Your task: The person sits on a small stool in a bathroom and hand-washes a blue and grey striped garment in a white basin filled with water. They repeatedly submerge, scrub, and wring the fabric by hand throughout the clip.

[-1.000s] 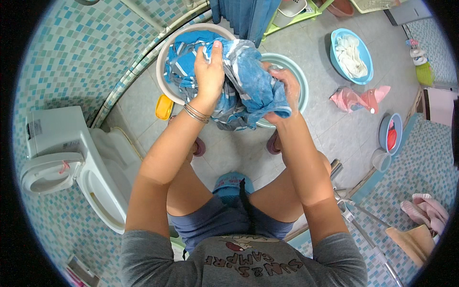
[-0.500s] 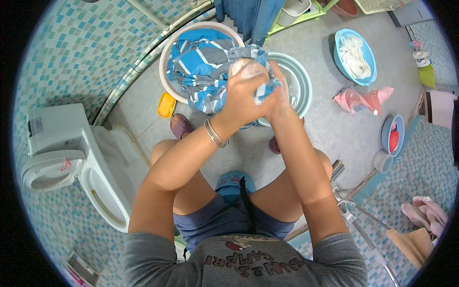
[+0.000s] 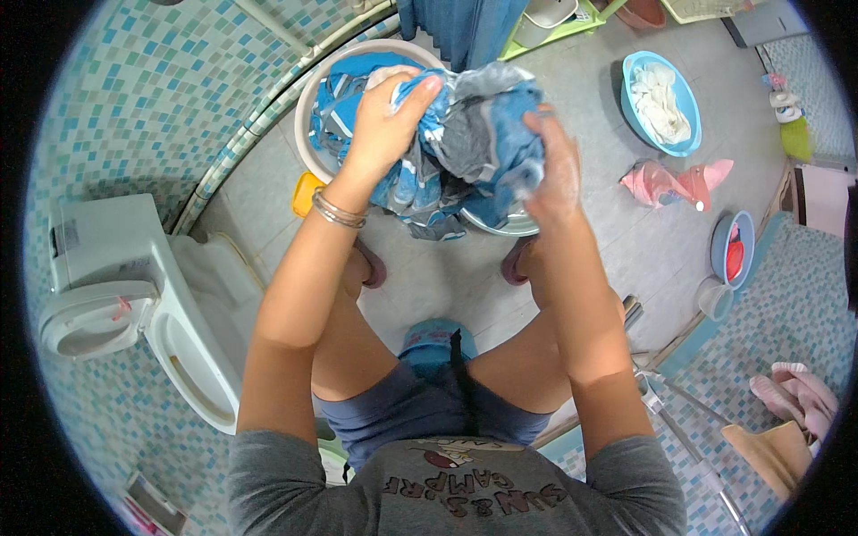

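A wet blue, grey and white striped cloth [image 3: 469,134] is bunched up and stretched between my two hands. At its left side my left hand [image 3: 389,121] grips a fold, thumb on top. My right hand [image 3: 559,170] is closed around the right side, slightly blurred, with suds on it. Part of the cloth trails down toward the floor. More of the same fabric lies in a pale pink basin [image 3: 304,116] at the far left. Beneath the held bunch, a pale green basin [image 3: 509,228] is mostly hidden; its near rim shows.
A yellow plastic piece [image 3: 306,194] lies beside the pink basin. Rightward stand a blue basin [image 3: 628,103] of white laundry, a pink cloth [image 3: 675,183] on the floor and a small blue tub [image 3: 722,237]. A squat toilet [image 3: 201,375] is at left; a blue curtain [image 3: 469,31] hangs ahead.
My hands were close together, squeezing a small soapy bunch; now they are wide apart, left hand leftward, right hand rightward. The cloth has opened out and covers more of the green basin.
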Demonstrator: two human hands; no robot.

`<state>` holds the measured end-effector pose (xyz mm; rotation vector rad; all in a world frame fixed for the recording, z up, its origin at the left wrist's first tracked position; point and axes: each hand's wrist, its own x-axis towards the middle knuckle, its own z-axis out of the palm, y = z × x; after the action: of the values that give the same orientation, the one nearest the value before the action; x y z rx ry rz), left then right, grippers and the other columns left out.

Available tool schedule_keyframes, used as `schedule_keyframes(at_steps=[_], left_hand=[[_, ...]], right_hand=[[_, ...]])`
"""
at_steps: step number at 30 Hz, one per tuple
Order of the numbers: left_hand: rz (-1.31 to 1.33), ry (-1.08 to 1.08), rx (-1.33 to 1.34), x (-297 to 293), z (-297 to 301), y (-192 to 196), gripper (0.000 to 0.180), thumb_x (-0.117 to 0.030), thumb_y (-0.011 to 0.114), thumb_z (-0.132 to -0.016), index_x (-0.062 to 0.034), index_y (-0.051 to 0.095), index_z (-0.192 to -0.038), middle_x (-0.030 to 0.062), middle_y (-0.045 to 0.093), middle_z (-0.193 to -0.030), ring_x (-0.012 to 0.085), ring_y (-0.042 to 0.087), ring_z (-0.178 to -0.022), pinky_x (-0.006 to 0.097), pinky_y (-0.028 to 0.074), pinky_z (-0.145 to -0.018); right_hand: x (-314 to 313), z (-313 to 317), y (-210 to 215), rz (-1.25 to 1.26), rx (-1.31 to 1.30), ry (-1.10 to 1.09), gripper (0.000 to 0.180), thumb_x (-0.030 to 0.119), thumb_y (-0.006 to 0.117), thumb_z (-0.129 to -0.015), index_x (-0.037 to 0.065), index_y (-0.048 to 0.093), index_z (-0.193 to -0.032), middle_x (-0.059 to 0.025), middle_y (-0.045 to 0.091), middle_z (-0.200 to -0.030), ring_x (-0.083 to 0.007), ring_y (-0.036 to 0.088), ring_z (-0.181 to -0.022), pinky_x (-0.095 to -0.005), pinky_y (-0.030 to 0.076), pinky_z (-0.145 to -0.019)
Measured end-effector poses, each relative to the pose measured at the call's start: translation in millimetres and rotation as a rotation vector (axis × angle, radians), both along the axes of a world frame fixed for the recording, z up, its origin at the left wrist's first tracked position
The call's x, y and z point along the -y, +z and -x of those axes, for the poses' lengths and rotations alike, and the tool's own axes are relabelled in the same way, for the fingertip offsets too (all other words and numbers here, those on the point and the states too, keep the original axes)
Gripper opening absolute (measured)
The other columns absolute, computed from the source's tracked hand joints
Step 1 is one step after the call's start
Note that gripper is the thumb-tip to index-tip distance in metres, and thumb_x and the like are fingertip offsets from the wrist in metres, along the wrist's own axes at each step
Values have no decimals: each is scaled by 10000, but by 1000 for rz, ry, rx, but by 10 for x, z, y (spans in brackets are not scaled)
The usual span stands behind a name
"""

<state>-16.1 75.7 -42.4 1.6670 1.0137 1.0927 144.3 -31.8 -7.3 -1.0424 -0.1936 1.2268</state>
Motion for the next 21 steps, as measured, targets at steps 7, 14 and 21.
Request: schedule_keyframes(at_steps=[7,14,21], left_hand=[[535,-4,259,-10,191,140,269,-278,643,-876,-9,637,-892,11,626,-844,74,536,-757,221,431,-694],[413,-215,577,174,203,645,143,-168,604,-893,-33,612,-846,10,628,-805,73,574,-713,213,471,-668],[-90,-801,23,782,5,552,392,-311,752,-733,-22,487,-734,95,550,-828,237,530,-750,297,443,-719]], right_hand=[[50,-219,149,56,808,219,489,144,758,-645,13,523,-1053,-137,608,-910,-239,609,-838,-325,490,-749],[100,-356,-257,475,1738,362,418,170,706,-657,17,562,-1018,-224,572,-959,-373,581,-932,-424,472,-807],[-181,-485,-426,473,1568,535,313,243,592,-809,46,548,-1048,-149,562,-979,-273,569,-878,-368,468,-772]])
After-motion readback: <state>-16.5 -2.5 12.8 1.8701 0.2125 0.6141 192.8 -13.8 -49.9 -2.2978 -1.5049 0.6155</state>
